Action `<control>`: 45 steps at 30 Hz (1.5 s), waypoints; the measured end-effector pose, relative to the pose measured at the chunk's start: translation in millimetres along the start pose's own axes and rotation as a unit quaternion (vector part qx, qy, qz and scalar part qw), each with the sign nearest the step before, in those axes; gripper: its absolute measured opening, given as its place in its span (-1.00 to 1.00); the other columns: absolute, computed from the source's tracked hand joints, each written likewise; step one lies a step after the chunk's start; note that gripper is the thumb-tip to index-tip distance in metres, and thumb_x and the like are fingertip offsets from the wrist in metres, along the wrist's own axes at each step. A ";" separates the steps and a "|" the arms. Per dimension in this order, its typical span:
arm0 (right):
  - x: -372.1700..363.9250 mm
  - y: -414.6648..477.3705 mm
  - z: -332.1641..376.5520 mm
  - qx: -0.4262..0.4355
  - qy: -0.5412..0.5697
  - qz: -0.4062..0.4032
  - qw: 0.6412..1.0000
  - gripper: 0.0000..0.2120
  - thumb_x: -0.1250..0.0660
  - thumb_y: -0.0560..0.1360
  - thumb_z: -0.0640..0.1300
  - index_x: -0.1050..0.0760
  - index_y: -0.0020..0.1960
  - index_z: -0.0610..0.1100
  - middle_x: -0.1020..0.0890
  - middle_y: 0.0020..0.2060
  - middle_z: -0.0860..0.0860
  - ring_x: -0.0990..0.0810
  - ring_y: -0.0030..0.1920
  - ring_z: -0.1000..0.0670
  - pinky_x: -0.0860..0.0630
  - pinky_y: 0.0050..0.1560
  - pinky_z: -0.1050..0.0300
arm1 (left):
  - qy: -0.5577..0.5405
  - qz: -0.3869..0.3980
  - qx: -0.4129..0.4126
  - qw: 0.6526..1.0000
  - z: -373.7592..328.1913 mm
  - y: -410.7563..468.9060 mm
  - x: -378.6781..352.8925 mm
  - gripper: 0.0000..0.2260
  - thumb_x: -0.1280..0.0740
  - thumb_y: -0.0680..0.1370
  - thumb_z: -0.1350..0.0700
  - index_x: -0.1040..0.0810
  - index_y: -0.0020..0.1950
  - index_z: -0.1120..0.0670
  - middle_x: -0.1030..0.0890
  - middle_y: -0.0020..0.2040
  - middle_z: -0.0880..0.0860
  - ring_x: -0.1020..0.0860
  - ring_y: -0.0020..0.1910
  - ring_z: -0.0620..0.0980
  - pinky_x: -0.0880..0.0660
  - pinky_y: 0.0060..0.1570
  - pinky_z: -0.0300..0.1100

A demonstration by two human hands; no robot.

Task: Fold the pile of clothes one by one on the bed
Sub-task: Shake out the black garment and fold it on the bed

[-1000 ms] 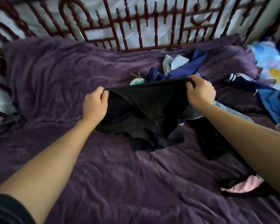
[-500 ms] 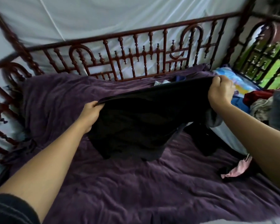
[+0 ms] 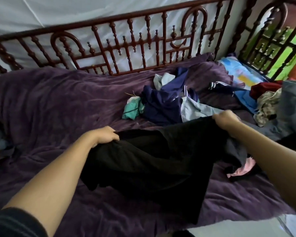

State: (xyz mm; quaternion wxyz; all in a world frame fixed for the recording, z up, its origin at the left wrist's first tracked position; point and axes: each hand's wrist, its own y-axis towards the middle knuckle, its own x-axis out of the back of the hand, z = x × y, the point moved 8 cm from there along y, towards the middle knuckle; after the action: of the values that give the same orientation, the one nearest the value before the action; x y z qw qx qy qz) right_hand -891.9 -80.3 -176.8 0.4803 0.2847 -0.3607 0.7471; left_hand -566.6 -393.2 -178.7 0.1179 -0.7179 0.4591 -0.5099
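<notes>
Left hand (image 3: 106, 136), head view: fingers curled over the left end of the upper edge of a black garment (image 3: 152, 165), gripping it. Right hand (image 3: 226, 121): likewise closed on the right end of the same edge, set higher and farther from the camera. The garment is stretched between the two hands and hangs in loose folds, its lower part trailing onto the purple blanket (image 3: 50, 103) that covers the bed. Beyond it, near the carved wooden rail (image 3: 126, 47), lies the unfolded pile: a navy garment (image 3: 162, 106), a light blue garment (image 3: 195, 110) touching it on the right, and a teal garment (image 3: 132, 108) on its left. A pink garment (image 3: 243, 170) lies under the right forearm. A second heap of clothes (image 3: 272, 103) sits at the right edge.
</notes>
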 end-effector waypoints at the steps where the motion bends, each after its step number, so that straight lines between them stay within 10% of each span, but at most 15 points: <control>1: -24.6 9.1 -16.7 -0.013 -0.042 0.032 0.999 -0.70 -0.24 0.52 -0.07 -0.49 0.04 -0.32 -0.56 -0.07 -0.22 -0.53 -0.10 -0.18 -0.40 -0.14 0.08 | 0.015 -0.026 0.004 1.000 7.7 21.8 -14.3 -0.84 -0.31 0.50 0.13 -0.62 -0.06 0.19 -0.66 -0.03 0.18 -0.62 -0.04 0.16 -0.49 -0.13 -0.15; 8: -174.1 89.5 -76.9 -0.065 -0.129 0.110 0.983 -0.63 -0.17 0.55 0.08 -0.54 0.16 -0.15 -0.58 0.13 -0.22 -0.56 0.12 -0.25 -0.47 0.09 -0.01 | -0.035 -0.101 0.075 0.991 43.6 171.7 -85.7 -0.66 -0.24 0.59 0.01 -0.48 0.30 0.15 -0.49 0.31 0.18 -0.47 0.25 0.19 -0.42 0.24 -0.04; 12: -220.5 138.0 -42.9 0.082 -0.201 0.061 0.974 -0.71 -0.17 0.57 -0.01 -0.54 0.15 -0.12 -0.59 0.08 -0.21 -0.56 0.08 -0.27 -0.46 0.03 -0.05 | -0.183 -0.122 0.089 0.971 57.8 237.4 -94.0 -0.29 -0.46 0.41 -0.13 -0.28 0.48 0.03 -0.39 0.41 0.09 -0.42 0.34 0.13 -0.38 0.33 0.02; 16: -303.7 130.8 -29.3 0.267 -0.235 0.151 0.922 -0.80 -0.27 0.52 -0.05 -0.61 0.05 -0.05 -0.64 0.05 -0.10 -0.59 0.04 -0.21 -0.50 -0.02 0.00 | -0.012 -0.144 0.122 0.982 106.9 266.3 -121.3 -0.60 -0.34 0.54 0.05 -0.45 0.37 0.04 -0.49 0.33 0.11 -0.47 0.28 0.13 -0.42 0.21 -0.07; 20: -389.7 117.6 -69.2 0.252 -0.328 0.279 0.867 -0.51 -0.33 0.49 0.12 -0.41 0.36 -0.03 -0.49 0.24 -0.05 -0.46 0.25 -0.14 -0.45 0.15 -0.01 | 0.045 -0.135 0.156 0.978 143.0 286.4 -161.9 -0.49 -0.32 0.56 -0.01 -0.28 0.48 0.05 -0.42 0.36 0.13 -0.39 0.33 0.16 -0.38 0.25 0.05; 27: -374.7 145.2 -76.4 0.261 -0.252 0.147 0.920 -0.83 -0.33 0.52 0.02 -0.65 -0.02 -0.02 -0.66 -0.04 -0.05 -0.63 -0.02 -0.18 -0.50 -0.12 0.02 | 0.014 -0.252 0.166 0.953 148.9 306.1 -151.0 -0.80 -0.31 0.58 0.04 -0.61 0.09 0.12 -0.63 0.02 0.14 -0.52 0.10 0.21 -0.37 -0.16 -0.09; 32: -338.6 201.0 -29.4 0.236 -0.247 0.090 0.935 -0.80 -0.31 0.51 -0.02 -0.62 -0.05 -0.13 -0.66 -0.06 -0.17 -0.60 -0.06 -0.28 -0.49 -0.12 -0.05 | 0.029 -0.317 0.221 0.922 161.3 309.8 -105.1 -0.77 -0.31 0.57 0.08 -0.58 0.20 0.08 -0.54 0.18 0.18 -0.45 0.19 0.23 -0.44 0.01 0.06; 37: -413.0 144.2 -21.7 0.250 -0.260 0.277 0.890 -0.70 -0.35 0.48 0.09 -0.56 0.18 0.05 -0.67 0.04 0.02 -0.58 0.12 -0.11 -0.47 0.03 0.06 | 0.186 -0.278 -0.037 0.942 107.0 336.4 -122.8 -0.68 -0.44 0.42 0.05 -0.59 0.16 0.01 -0.49 0.13 0.11 -0.43 0.13 0.20 -0.38 0.06 0.07; 42: -391.8 161.0 -14.9 0.306 -0.195 0.154 0.919 -0.84 -0.29 0.52 -0.07 -0.58 0.06 -0.05 -0.63 -0.01 -0.07 -0.60 0.01 -0.21 -0.49 -0.11 -0.03 | 0.246 -0.224 -0.050 0.942 99.9 350.9 -142.6 -0.82 -0.42 0.48 0.03 -0.65 0.04 0.03 -0.49 0.07 0.06 -0.43 0.09 0.12 -0.32 0.02 0.02; 45: -412.3 135.8 8.9 0.448 -0.303 0.263 0.799 -0.57 -0.29 0.49 -0.10 -0.41 0.35 0.08 -0.51 0.12 -0.07 -0.55 0.09 -0.18 -0.51 -0.11 -0.03 | 0.212 -0.289 -0.058 0.932 97.7 347.5 -125.2 -0.88 -0.42 0.46 0.13 -0.65 -0.03 0.11 -0.50 0.00 0.10 -0.44 0.03 0.18 -0.35 -0.04 0.06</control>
State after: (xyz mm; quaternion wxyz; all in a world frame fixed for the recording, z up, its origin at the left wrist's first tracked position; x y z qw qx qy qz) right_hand -861.3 -336.6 -526.0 -0.0494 0.5745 -0.1741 0.7983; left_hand -679.1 -516.2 -522.5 -0.1760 -0.7005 0.2746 -0.6347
